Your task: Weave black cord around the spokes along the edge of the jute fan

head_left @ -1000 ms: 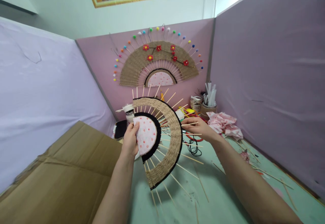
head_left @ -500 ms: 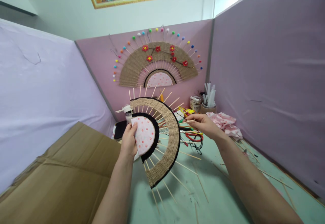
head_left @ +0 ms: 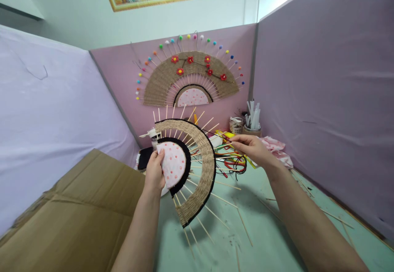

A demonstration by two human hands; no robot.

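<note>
My left hand [head_left: 155,169] grips a half-round woven fan [head_left: 207,161] by its pink dotted centre [head_left: 174,163], thumb on the front. Thin wooden sticks radiate from the centre through a tan woven band, which has a black outer edge. To the right of the fan, my right hand [head_left: 250,148] is closed in a pinch on a black cord [head_left: 238,164]. The cord stretches from the fan's upper outer edge to my fingertips, and a loose tangle of it hangs below them. Some stick tips lie close to the right fingers.
A finished-looking fan with red flowers [head_left: 191,64] hangs on the pink back panel. Behind my right hand are scissors, jars [head_left: 252,130] and crumpled pink cloth [head_left: 277,148]. Cardboard [head_left: 92,198] lies at left; loose sticks [head_left: 244,227] are scattered on the green table [head_left: 271,247].
My right hand has moved a little to the right, away from the fan's edge, with the cord. The fan has shifted slightly left in my left hand.
</note>
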